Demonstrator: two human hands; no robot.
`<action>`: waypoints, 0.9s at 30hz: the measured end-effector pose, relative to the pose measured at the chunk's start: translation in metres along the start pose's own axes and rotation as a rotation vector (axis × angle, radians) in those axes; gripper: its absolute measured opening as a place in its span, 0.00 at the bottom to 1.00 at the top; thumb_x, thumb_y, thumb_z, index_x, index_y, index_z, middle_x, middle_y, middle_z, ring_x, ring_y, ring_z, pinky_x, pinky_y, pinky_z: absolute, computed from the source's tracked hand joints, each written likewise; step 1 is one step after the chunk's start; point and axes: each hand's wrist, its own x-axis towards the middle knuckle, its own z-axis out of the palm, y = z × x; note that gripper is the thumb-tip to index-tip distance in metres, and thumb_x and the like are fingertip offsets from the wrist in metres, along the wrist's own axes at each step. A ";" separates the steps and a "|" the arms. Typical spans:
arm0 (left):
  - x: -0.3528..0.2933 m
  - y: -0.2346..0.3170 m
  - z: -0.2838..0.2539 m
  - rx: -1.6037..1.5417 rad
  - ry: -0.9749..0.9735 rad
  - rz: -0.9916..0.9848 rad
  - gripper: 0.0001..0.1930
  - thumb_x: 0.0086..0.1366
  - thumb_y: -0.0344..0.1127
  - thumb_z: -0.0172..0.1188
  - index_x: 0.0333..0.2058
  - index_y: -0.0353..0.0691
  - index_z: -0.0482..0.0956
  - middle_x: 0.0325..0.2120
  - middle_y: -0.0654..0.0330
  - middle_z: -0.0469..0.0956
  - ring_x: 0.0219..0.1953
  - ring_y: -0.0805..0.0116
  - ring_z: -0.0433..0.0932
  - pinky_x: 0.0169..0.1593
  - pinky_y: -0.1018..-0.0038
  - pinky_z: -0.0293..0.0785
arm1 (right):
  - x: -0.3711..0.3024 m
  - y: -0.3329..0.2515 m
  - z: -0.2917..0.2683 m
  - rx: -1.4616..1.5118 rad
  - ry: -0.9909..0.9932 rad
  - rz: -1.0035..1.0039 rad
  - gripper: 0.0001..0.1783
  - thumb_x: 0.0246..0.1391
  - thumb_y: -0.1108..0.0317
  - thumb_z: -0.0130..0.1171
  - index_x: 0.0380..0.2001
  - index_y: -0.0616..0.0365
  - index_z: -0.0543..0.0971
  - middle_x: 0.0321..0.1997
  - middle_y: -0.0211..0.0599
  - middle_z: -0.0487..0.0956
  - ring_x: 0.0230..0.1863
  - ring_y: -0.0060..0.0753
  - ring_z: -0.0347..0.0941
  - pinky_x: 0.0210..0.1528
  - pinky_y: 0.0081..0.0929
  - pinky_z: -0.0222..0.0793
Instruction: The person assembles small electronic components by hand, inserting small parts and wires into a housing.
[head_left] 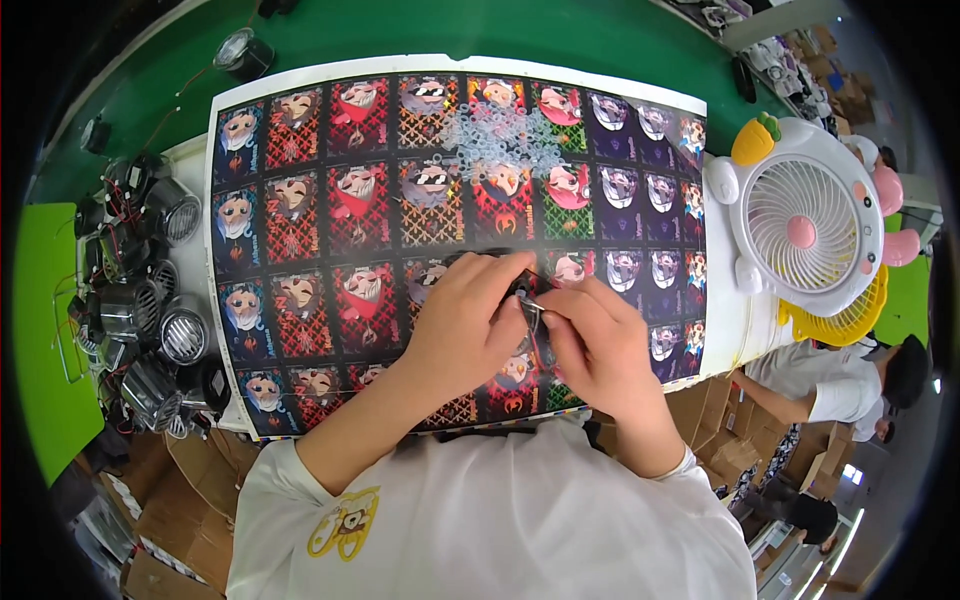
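My left hand (465,320) is closed around a dark part (521,284), mostly hidden behind the fingers. Thin red and dark wires seem to run from it. My right hand (600,335) meets the left over the same spot, thumb and fingertips pinched on a small, thin, shiny piece (533,303) too small to name. Beneath both hands lies a large printed sheet (300,230) with rows of colourful cartoon-character cards. Beyond my hands, a loose heap of small clear plastic pieces (505,140) rests on the sheet.
Several black round housings with grilles and wires (150,300) are piled at the left. A white animal-shaped fan (800,230) stands at the right by a yellow basket (850,315). Cardboard boxes (715,420) and another person (820,380) are at the lower right.
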 end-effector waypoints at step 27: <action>0.000 0.001 0.008 0.064 0.135 0.004 0.18 0.57 0.21 0.53 0.48 0.32 0.77 0.32 0.49 0.77 0.33 0.53 0.77 0.37 0.64 0.73 | 0.009 -0.012 0.014 -0.025 0.203 0.128 0.08 0.50 0.83 0.56 0.33 0.64 0.80 0.25 0.41 0.73 0.23 0.39 0.70 0.25 0.31 0.65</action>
